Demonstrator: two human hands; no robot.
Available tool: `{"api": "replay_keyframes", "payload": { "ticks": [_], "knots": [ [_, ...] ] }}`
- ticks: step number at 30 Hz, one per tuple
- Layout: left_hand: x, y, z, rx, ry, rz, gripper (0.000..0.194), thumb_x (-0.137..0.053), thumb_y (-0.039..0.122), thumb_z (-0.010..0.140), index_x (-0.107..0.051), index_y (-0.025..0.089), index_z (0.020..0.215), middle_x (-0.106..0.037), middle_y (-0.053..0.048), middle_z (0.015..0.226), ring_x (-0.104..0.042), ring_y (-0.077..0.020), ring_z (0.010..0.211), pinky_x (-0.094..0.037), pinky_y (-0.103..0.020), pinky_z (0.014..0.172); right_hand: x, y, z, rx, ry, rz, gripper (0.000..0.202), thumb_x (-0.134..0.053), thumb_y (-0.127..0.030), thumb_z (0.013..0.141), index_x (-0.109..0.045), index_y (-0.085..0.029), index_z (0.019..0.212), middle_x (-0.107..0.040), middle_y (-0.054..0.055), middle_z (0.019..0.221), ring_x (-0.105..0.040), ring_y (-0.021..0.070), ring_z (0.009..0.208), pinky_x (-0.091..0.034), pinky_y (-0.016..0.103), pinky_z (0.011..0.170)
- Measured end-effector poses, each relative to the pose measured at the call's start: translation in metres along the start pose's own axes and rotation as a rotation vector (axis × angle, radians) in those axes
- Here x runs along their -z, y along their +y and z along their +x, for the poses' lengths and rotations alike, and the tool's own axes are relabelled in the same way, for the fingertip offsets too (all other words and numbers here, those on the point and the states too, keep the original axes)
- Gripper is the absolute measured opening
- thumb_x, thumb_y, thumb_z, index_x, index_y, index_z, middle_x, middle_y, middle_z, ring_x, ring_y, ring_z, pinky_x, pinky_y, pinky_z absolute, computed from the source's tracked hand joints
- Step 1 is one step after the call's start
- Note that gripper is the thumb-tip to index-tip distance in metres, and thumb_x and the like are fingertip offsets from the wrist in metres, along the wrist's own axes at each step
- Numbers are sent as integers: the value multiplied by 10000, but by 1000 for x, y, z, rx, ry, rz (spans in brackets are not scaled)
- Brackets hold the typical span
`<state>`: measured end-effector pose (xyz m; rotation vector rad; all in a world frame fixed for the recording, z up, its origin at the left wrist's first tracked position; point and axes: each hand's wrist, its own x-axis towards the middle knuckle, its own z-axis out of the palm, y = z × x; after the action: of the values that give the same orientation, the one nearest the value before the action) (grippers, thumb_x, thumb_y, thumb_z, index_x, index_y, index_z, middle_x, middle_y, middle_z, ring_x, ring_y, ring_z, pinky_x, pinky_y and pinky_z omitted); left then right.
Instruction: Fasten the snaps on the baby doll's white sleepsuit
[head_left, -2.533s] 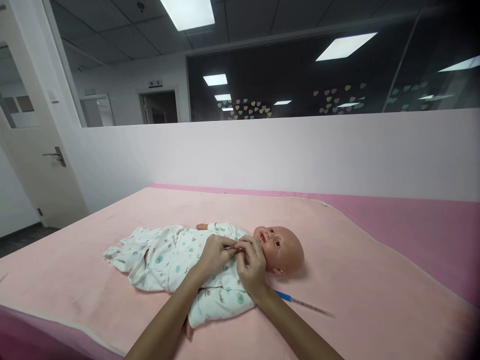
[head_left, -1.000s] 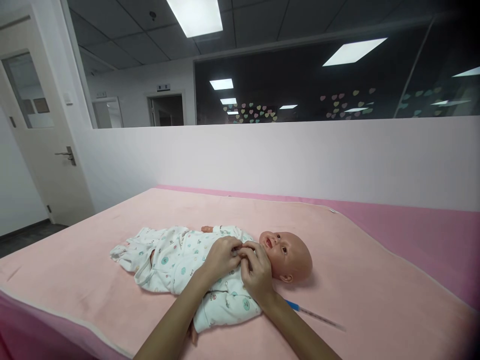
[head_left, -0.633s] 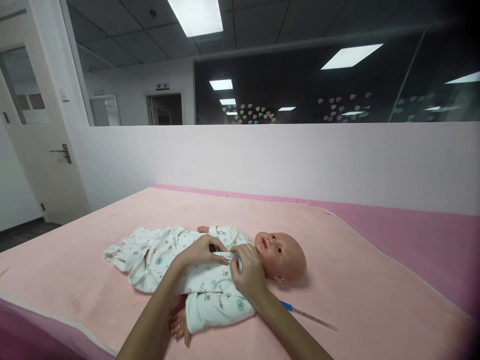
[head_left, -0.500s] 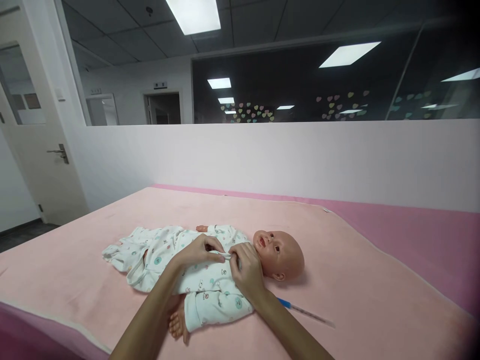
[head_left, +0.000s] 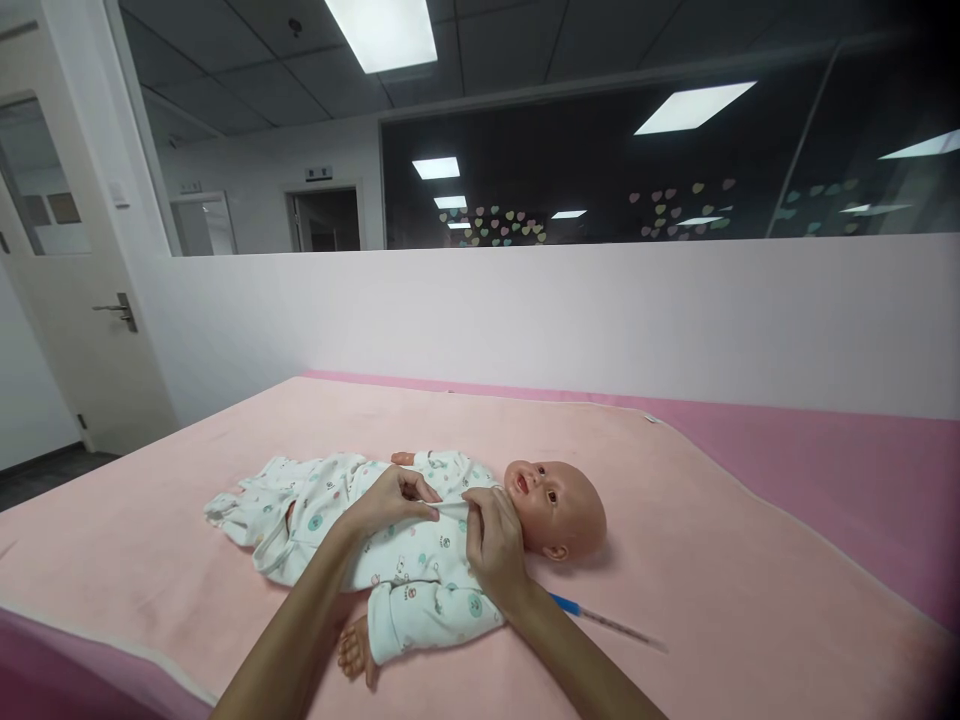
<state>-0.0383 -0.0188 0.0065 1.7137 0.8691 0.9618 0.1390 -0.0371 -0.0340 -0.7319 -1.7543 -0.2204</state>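
A bald baby doll (head_left: 566,510) lies on its back, its head toward the right, dressed in a white printed outfit (head_left: 420,550). Both of my hands are over its chest. My left hand (head_left: 394,500) pinches the front edge of the outfit between thumb and fingers. Nearer the neck, my right hand (head_left: 495,535) grips the same edge, its fingers curled. Between the two hands the cloth edge is pulled straight. Any fastener under my fingers is hidden. One doll hand (head_left: 356,648) sticks out of the near sleeve.
A thin stick with a blue end (head_left: 566,604) lies beside my right forearm, partly hidden by it. The doll rests on a peach mat (head_left: 712,580) over a pink surface (head_left: 862,480). Behind stands a white half wall (head_left: 600,320) with windows; a door (head_left: 90,290) is at the left.
My left hand has slid slightly left, away from my right hand, so more of the cloth edge shows between them. The doll and the stick lie as before.
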Motion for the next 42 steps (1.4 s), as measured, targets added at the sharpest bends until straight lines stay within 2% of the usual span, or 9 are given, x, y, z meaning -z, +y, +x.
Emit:
{"api": "replay_keyframes", "payload": {
  "ticks": [7,13,18,21,24,26,29,33,42],
  "knots": [
    [-3,-3,-1,0,147,93,234,-768,262,513,-608,110,591,-665,-60,657,-610,-175,647,-450,-239,580,0,1,1,-45,-14,-17,206,-359,-52,814,-480,-178,923,-524,29,781,-477,145,743,-402,289,673],
    [-10,-2,-3,-77,183,276,230,-667,357,655,-657,127,663,-628,-26,603,-545,-119,546,-376,-199,486,0,0,1,-91,-36,-18,180,-362,-76,823,-486,-177,904,-526,30,767,-482,148,733,-406,293,662],
    [-9,1,-5,-65,136,332,263,-618,383,698,-682,129,728,-618,-28,596,-505,-102,492,-361,-201,451,0,0,2,-95,-38,-30,182,-356,-81,823,-492,-177,898,-534,31,771,-490,150,736,-410,292,665],
    [-3,5,-7,-4,5,219,257,-667,333,652,-678,132,811,-656,-61,768,-577,-148,648,-437,-222,550,1,0,2,-82,-21,-33,196,-347,-73,819,-490,-177,906,-536,30,781,-492,149,745,-412,291,675],
    [3,9,-9,34,-102,117,294,-706,266,602,-663,140,863,-648,-72,906,-586,-180,801,-458,-245,677,2,0,2,-71,-8,-34,201,-347,-68,813,-492,-176,901,-539,27,788,-494,145,753,-414,288,686],
    [4,9,-10,45,-92,87,278,-694,255,613,-654,133,860,-641,-75,914,-582,-179,814,-453,-247,689,2,0,2,-71,-8,-30,202,-353,-65,808,-495,-176,899,-542,25,792,-496,143,758,-414,286,691],
    [2,6,-10,51,-28,53,205,-667,258,644,-621,121,789,-636,-63,814,-577,-153,728,-437,-231,625,1,0,2,-78,-17,-19,204,-357,-63,807,-500,-178,898,-544,30,793,-498,152,759,-414,296,691],
    [-1,4,-9,4,29,41,175,-656,258,659,-542,132,702,-608,-27,729,-554,-122,651,-405,-209,582,0,0,2,-93,-30,-8,202,-350,-74,818,-503,-177,902,-541,38,783,-494,160,746,-414,307,680],
    [-3,6,-10,-74,16,118,122,-617,225,689,-546,139,738,-537,-2,724,-519,-112,667,-387,-209,604,1,0,3,-87,-30,-16,190,-358,-68,815,-502,-171,883,-537,30,771,-486,149,738,-409,292,671]
  ]
}}
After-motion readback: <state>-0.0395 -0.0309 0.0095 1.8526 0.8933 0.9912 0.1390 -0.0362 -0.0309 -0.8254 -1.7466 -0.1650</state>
